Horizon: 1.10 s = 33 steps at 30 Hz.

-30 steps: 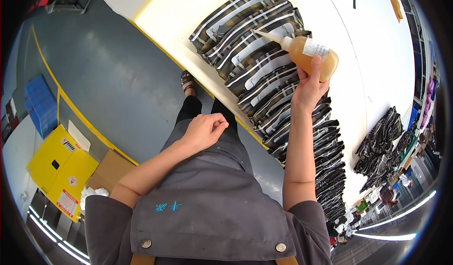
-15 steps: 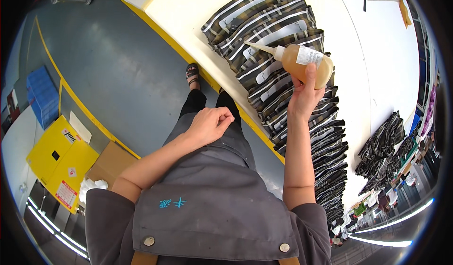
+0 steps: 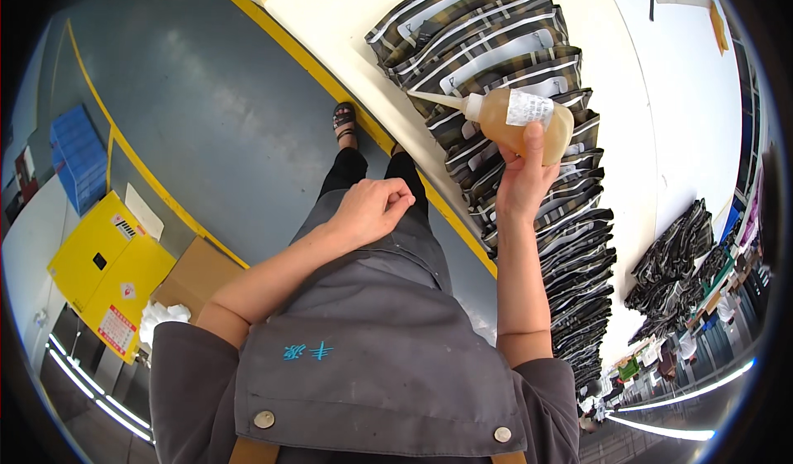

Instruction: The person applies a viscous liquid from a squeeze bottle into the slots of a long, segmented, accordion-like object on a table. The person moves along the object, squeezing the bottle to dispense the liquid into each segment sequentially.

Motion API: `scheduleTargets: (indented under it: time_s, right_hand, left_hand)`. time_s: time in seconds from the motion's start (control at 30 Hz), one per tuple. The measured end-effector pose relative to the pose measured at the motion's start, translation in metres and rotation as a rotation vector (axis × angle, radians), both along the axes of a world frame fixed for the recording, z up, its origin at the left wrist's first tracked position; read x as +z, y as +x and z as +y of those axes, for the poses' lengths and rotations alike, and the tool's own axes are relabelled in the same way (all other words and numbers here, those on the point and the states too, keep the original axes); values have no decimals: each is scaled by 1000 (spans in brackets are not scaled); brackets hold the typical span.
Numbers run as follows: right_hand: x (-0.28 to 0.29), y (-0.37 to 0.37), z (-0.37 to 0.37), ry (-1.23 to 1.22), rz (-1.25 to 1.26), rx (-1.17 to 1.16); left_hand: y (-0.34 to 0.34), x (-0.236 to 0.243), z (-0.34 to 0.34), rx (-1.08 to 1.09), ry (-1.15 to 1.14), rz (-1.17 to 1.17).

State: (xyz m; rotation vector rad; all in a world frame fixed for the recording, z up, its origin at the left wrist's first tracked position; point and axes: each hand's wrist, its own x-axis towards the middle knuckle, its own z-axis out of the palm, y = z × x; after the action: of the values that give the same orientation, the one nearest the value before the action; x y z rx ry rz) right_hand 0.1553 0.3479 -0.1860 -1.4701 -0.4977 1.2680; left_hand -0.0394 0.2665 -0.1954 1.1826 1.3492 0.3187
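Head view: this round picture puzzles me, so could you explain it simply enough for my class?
There is no machine here; this is hand work. A wide camera worn on the wearer's head looks down, so straight edges bend near the rim.

The right hand holds an amber bottle with a thin nozzle pointing left. Behind it, on a pale table, lies a long, overlapping row of checked cloth pieces.

The left hand is loosely curled in front of the grey apron, with nothing visible in it.
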Motion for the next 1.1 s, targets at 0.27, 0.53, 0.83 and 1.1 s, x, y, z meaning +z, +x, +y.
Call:
scheduleTargets:
  time_s: [0.27, 0.53, 0.83, 1.1]
  right_hand:
    - [-1, 11, -21, -54, 274, 112]
    - [9, 18, -40, 51, 308, -251]
    - [13, -9, -72, 117, 288, -475]
    - [5, -42, -87, 180, 115, -509]
  left_hand:
    - [-41, 30, 77, 114, 346, 285]
    - [-32, 32, 131, -251, 755, 457]
    - [-24, 26, 139, -413, 700, 498]
    - [-23, 27, 174, -635, 632, 354]
